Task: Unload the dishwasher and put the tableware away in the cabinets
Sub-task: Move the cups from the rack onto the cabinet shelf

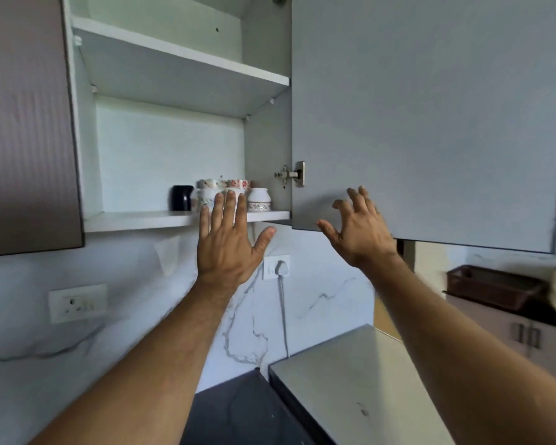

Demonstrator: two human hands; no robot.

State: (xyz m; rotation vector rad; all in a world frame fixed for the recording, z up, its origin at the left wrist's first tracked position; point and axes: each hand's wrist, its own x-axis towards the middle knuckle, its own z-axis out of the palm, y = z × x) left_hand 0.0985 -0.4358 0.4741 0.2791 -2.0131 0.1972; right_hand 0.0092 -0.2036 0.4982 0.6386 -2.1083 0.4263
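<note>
An upper cabinet stands open, its grey door (430, 117) swung out to the right. On its bottom shelf (135, 220) sit a dark blue mug (182, 197) and several white patterned cups (259, 197), some stacked. My left hand (228, 242) is raised flat in front of the shelf edge, fingers spread, holding nothing. My right hand (360, 226) hovers by the lower edge of the open door, fingers curled apart and empty; whether it touches the door I cannot tell.
The upper shelf (180, 56) holds nothing visible. A closed brown cabinet door (26, 123) is at left. Below are a marble backsplash with sockets (77, 301), a plugged-in cable (283, 316), a steel appliance top (360, 380) and a brown basket (491, 287) at right.
</note>
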